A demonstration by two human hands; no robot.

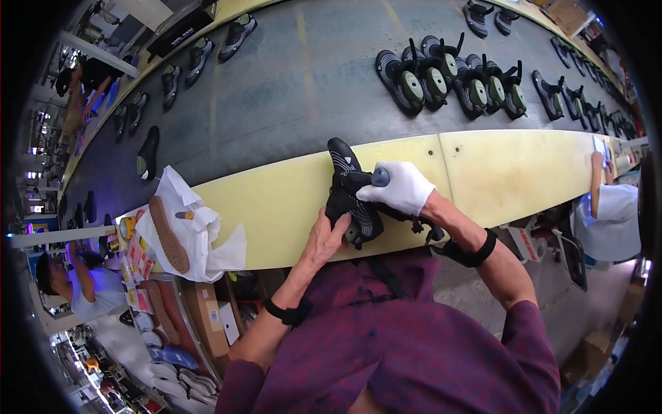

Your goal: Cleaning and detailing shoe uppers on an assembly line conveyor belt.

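Note:
A black shoe (pixel 343 181) with grey stripes lies at the near edge of the yellow workbench (pixel 276 193), its toe pointing away from me. My bare left hand (pixel 321 238) grips it near the heel, thumb pressed by the greenish insole. In a white glove, my right hand (pixel 405 189) is closed round a tool with a rounded grey handle (pixel 380 177), held over the shoe's opening. The tool's working end is hidden, so its exact kind does not show. Black straps or parts (pixel 422 226) lie under my right wrist.
Beyond the bench runs a dark conveyor belt (pixel 276 90) carrying several black shoes (pixel 434 83). To my left, a brown sole (pixel 167 234) rests on crumpled white wrapping (pixel 196 234). Co-workers are at the far left and at the right (pixel 607 221).

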